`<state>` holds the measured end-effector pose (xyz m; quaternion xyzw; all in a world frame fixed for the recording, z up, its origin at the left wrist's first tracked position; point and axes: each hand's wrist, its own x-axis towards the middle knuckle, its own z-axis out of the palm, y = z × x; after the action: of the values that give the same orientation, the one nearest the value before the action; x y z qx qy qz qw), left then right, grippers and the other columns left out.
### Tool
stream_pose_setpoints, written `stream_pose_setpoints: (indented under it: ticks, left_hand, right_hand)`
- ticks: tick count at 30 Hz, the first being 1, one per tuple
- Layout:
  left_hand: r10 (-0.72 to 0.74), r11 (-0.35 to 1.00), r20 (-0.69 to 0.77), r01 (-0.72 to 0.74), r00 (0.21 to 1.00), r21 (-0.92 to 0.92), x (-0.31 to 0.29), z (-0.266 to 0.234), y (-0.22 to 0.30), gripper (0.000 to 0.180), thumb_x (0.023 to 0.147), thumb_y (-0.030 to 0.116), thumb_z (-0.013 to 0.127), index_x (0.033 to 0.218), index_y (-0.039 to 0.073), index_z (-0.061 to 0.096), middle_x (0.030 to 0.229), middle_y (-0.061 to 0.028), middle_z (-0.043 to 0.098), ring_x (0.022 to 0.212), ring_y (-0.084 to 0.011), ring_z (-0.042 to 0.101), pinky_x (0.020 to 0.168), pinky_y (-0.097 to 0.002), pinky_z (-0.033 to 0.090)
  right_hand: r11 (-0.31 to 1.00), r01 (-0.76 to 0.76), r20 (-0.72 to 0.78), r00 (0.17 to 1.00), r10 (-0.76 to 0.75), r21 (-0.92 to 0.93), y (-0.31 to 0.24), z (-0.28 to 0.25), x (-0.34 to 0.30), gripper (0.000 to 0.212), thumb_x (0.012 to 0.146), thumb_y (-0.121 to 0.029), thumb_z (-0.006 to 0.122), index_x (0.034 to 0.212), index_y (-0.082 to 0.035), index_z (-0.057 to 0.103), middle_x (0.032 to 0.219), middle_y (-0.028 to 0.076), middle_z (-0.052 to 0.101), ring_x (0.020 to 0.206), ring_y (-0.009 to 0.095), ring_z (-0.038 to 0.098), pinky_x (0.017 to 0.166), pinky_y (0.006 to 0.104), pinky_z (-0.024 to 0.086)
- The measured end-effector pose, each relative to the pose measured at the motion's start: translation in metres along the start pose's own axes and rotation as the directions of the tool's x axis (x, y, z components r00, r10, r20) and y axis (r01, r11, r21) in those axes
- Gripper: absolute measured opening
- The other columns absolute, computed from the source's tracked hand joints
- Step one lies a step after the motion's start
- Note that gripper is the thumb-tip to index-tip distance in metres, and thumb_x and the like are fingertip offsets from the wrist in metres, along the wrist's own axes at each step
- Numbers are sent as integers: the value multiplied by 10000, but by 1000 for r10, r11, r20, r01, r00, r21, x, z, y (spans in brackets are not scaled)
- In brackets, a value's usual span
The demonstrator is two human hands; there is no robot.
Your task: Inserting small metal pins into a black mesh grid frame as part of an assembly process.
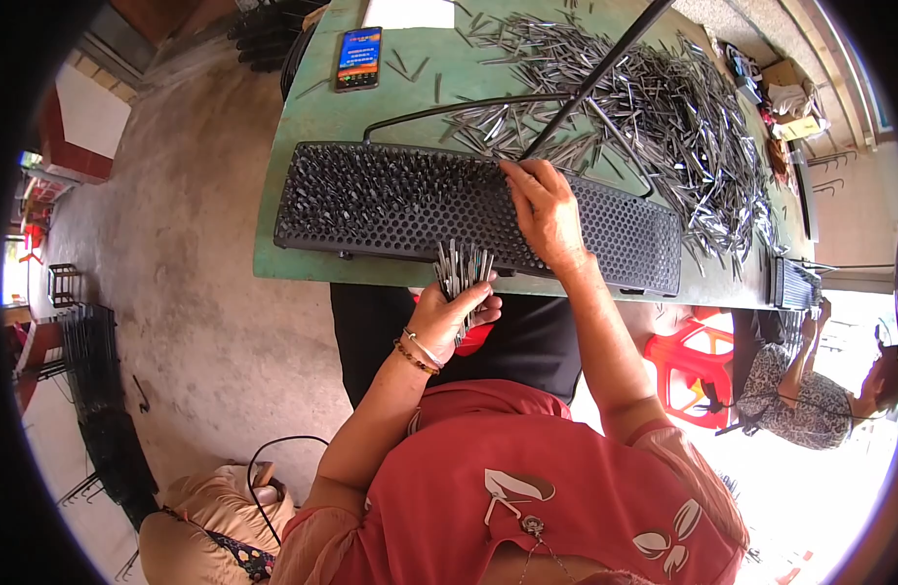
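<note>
A long black panel full of round holes lies across the table's near edge. Small metal strips stand upright in the holes over its left part; the right part shows bare holes. Below the panel's near edge, my left hand is closed round a bundle of thin metal strips, their ends fanning upward. My right hand rests over the panel's middle, thumb and fingers pinched together at the border of the filled holes. Whatever sits in that pinch is too small to make out.
A large pile of loose metal strips covers the green table at the far right. A bent black rod rises behind the panel. There is a phone at the far left. Right: red stool, another person.
</note>
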<state>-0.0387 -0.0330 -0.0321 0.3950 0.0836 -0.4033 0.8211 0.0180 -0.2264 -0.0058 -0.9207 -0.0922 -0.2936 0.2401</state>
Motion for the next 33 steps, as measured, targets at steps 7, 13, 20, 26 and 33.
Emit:
stream_pose_setpoints:
  ticks: [7, 13, 20, 26, 33]
  left_hand:
    - [-46, 999, -54, 46, 997, -2, -3, 6, 5, 224, 870, 103, 607, 1074, 14, 592, 908, -39, 612, 797, -168, 625, 658, -327, 569]
    - [-85, 996, -58, 86, 995, 9, -5, 10, 9, 227, 872, 105, 606, 1084, 23, 592, 908, -34, 609, 802, -173, 634, 639, -326, 570]
    - [-52, 999, -59, 53, 997, 8, -2, 4, 4, 259, 878, 132, 612, 1115, 30, 584, 905, -34, 617, 816, -169, 635, 634, -307, 560]
    - [64, 998, -53, -64, 997, 2, -3, 7, 7, 210, 885, 141, 606, 1066, 35, 589, 875, -39, 627, 801, -164, 637, 621, -293, 558]
    - [72, 995, -107, -78, 992, -55, -3, 10, 9, 171, 885, 147, 604, 1015, 37, 585, 890, -62, 632, 810, -190, 656, 604, -299, 565]
  right_hand:
    - [987, -152, -21, 988, 153, 54, -1, -1, -3, 202, 819, -25, 615, 1017, -37, 649, 902, 109, 611, 809, 283, 610, 688, 335, 495]
    - [998, -66, 7, 998, 66, -6, 0, -3, -1, 211, 810, -23, 622, 1019, -27, 647, 899, 112, 606, 790, 291, 605, 687, 343, 494]
    - [986, -148, 48, 988, 145, 74, -8, -8, 0, 200, 811, -73, 652, 1004, -21, 656, 869, 101, 605, 715, 236, 601, 644, 322, 486]
    - [774, -503, 494, 820, 288, 385, -38, -29, -10, 180, 814, -151, 701, 886, 13, 680, 784, 49, 614, 648, 81, 541, 557, 221, 419]
    - [490, -756, 680, 632, 373, 433, -41, -32, -16, 200, 837, -168, 682, 915, 17, 687, 704, 11, 618, 615, 50, 527, 526, 221, 420]
